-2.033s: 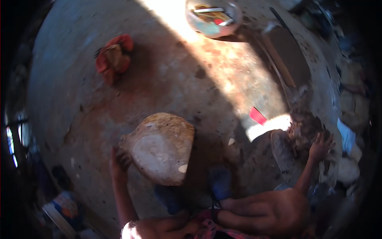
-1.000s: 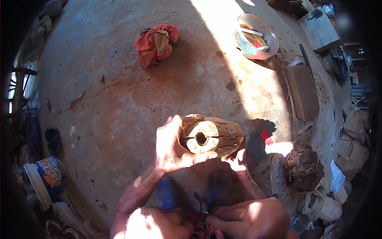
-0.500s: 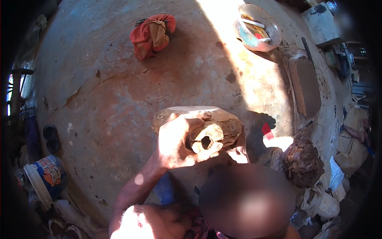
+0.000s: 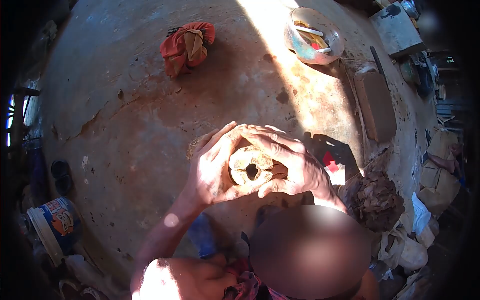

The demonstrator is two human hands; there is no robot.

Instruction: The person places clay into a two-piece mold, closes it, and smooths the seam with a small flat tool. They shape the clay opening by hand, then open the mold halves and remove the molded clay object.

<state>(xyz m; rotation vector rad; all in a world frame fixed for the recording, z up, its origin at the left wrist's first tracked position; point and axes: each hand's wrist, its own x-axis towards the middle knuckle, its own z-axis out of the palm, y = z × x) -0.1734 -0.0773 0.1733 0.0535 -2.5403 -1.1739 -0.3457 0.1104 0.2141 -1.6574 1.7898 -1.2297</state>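
A pale brown, rough two-part mould point(image 4: 244, 159) is held up in front of me, its round end with a dark hole turned toward my face. A seam runs out from both sides of the hole. My left hand point(image 4: 216, 165) wraps round its left side, thumb below. Around the right side and top, my right hand point(image 4: 295, 167) has its fingers closed, with the thumb under the end. Most of the mould's body is hidden behind both hands.
A red cloth bundle point(image 4: 187, 49) lies ahead on the floor. Tools fill a round bowl point(image 4: 330, 37). At right are a brown block point(image 4: 377, 107), a clay lump point(image 4: 375, 200), a red piece point(image 4: 330, 162) and a blurred oval. A bucket point(image 4: 55, 222) lies at left.
The mould was first lying low with its broad face up, then was lifted and turned end toward me. My right hand has come from the clay lump onto the mould's right side and top.
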